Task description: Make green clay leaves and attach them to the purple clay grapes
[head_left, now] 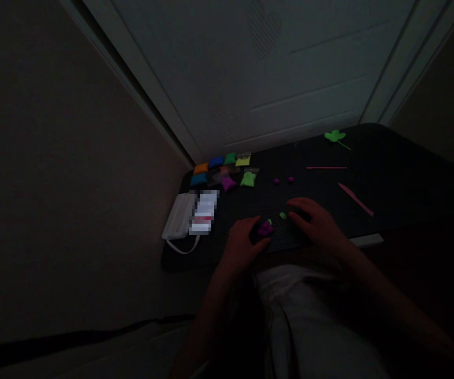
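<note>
On the dark table, a cluster of purple clay balls (265, 229) with a bit of green clay on its upper edge lies between the thumb and fingers of my left hand (243, 243). Those fingers are apart and curved around the cluster; whether they touch it I cannot tell. A small green clay piece (283, 216) rests just left of my right hand (313, 220), whose thumb and fingers are spread with nothing between them. Two small purple clay balls (276, 181) sit farther back, apart from both hands.
Several coloured clay packets (216, 161) lie at the back left. A phone (205, 211) and a white device with a cable (180, 216) are on the left. A thin pink tool (326, 168), a pink plastic knife (355, 199) and a green clover shape (334, 137) lie on the right.
</note>
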`<action>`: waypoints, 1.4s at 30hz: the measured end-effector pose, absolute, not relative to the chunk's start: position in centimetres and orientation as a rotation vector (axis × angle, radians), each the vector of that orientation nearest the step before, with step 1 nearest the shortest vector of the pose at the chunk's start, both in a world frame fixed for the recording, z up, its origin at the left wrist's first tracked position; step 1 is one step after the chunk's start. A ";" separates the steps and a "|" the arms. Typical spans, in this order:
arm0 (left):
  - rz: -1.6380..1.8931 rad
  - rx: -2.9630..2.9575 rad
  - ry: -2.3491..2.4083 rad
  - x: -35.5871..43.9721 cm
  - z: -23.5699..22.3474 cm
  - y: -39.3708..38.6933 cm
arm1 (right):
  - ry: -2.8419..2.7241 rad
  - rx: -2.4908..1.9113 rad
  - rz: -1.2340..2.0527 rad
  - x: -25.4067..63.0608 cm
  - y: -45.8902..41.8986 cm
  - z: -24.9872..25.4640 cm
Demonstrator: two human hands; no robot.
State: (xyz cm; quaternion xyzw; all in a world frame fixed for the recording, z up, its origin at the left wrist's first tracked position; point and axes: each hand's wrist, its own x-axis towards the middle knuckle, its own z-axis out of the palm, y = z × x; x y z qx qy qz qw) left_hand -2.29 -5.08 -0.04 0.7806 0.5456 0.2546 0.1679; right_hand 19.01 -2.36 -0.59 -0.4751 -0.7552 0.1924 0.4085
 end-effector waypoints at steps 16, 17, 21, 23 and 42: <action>0.845 2.180 1.601 -0.5 -0.1 -5.1 | -2.251 -1.306 0.271 18.8 -1.4 -1.3; 0.874 2.161 1.612 -0.3 -0.1 -5.2 | -2.242 -1.300 0.284 18.8 -1.4 -1.3; 0.946 2.110 1.632 0.0 -0.2 -5.4 | -2.196 -1.307 0.335 18.7 -1.6 -1.0; 0.984 2.078 1.654 0.1 -0.2 -5.4 | -2.146 -1.308 0.383 18.6 -1.8 -0.7; 1.365 2.072 1.617 0.5 -0.7 -5.8 | -1.780 -1.061 1.141 17.0 -2.7 0.5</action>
